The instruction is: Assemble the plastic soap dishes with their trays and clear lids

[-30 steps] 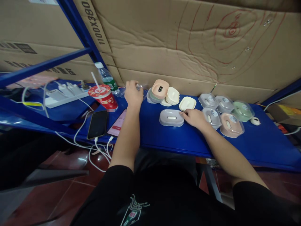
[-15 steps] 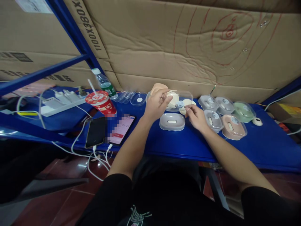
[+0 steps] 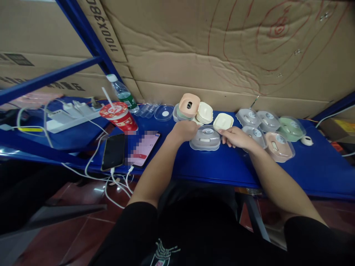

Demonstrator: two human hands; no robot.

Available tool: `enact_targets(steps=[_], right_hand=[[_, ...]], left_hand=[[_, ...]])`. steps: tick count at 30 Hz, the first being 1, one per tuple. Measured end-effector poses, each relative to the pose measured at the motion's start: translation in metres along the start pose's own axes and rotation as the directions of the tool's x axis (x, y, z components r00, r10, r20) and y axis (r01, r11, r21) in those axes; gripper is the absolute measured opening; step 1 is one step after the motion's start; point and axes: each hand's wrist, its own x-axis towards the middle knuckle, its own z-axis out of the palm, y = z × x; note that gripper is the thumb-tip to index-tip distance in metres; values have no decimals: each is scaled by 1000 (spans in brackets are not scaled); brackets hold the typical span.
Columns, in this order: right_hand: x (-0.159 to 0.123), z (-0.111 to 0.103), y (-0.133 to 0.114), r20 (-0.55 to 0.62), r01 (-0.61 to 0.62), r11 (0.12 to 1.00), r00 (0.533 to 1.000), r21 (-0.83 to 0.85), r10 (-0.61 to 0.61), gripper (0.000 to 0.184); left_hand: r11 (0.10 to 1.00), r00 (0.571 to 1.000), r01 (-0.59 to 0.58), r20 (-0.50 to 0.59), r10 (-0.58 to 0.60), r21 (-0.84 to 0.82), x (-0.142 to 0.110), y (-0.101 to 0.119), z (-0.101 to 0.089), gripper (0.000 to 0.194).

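A grey soap box (image 3: 204,139) lies on the blue shelf (image 3: 210,162) with a clear lid over it. My left hand (image 3: 185,130) grips the box's left end, fingers curled on the lid. At the right end, my right hand (image 3: 235,137) pinches the same lid and box. Behind them stand a stack of coloured trays with a pink one on top (image 3: 189,105), a pile of cream inserts (image 3: 204,112) and a single cream tray (image 3: 223,121). Loose clear lids (image 3: 164,112) lie to the left.
Several closed boxes (image 3: 279,146) sit to the right, with a small white piece (image 3: 306,140) beyond. On the left are a red cup with a straw (image 3: 119,117), a water bottle (image 3: 123,93), two phones (image 3: 113,151) on cables and a power strip (image 3: 70,114). Cardboard backs the shelf.
My left hand fetched a clear lid from the left, carried it over and set it down on the grey box. My right hand moved to the box's right end.
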Motion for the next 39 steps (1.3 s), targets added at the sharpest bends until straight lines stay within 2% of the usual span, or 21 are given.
enact_targets(steps=[4,8,12,17,21,27,32,35,39], right_hand=[[1,3,2,78,-16,986,997,-166,29,62],[0,3,1,147,-18,984,988,-177,45,64],[-2,0,0,170,20,979,985,-201,15,65],[1,5,2,77,38,956,997,-292,-16,66],[3,12,-1,-39,9,910,999,-415,-28,70],[7,15,-1,-151,-60,838,988,-542,-27,72],[7,14,1,-230,-125,778,973,-615,-26,72],[5,16,0,-274,-124,763,959,-635,-72,64],[4,18,2,-299,-55,792,940,-608,-164,52]], left_hand=[[994,1000,6,12,-8,110,0,5,3,50],[990,1000,21,-24,-18,141,-1,6,3,52],[995,999,37,-21,-35,88,-2,4,1,51],[998,998,55,41,-55,2,1,-2,1,49],[998,992,67,107,-68,13,3,-6,0,52],[998,973,1,229,13,-59,3,-6,-9,56],[994,974,-65,211,82,-86,6,-9,-5,52],[988,967,-103,219,126,-115,9,-14,0,51],[937,947,-190,197,254,-293,13,-20,4,47]])
